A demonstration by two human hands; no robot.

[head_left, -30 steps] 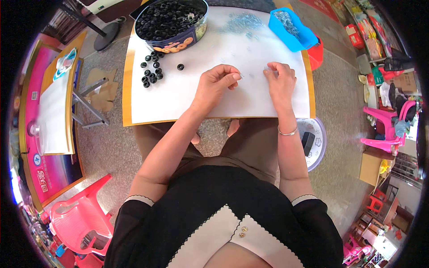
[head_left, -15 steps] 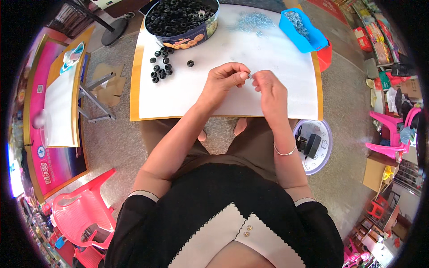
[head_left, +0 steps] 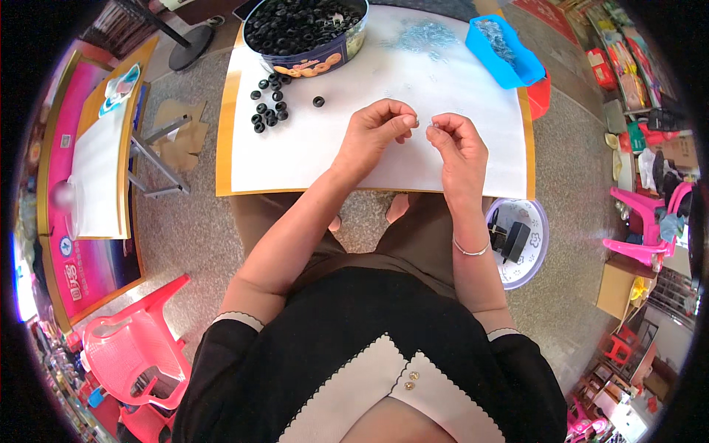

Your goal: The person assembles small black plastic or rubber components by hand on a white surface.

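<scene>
Above the white tabletop (head_left: 295, 162), my left hand (head_left: 378, 133) pinches something tiny and shiny between thumb and forefinger. A short gap away, my right hand (head_left: 459, 148) is closed in a pinch too, with a small glinting bit at its fingertips. Both pieces are too small to make out. Left of my hands, several black ring-shaped pieces (head_left: 277, 96) lie in a loose group, and a single black ring (head_left: 318, 101) sits apart. Beyond them stands a large tub (head_left: 325, 59) heaped with more black pieces. Small clear bluish pieces (head_left: 425, 37) are scattered at the far side.
A blue plastic tray (head_left: 526, 72) of shiny small pieces stands at the table's far right, with a red container (head_left: 540, 96) beside it. Below the right edge, a white basin (head_left: 538, 255) holds black devices. A pink chair (head_left: 133, 347) is at lower left, near a side table (head_left: 100, 184).
My hands have moved apart; the right one has shifted to the right and turned. Both fingertips stay pinched. The view has shifted slightly.
</scene>
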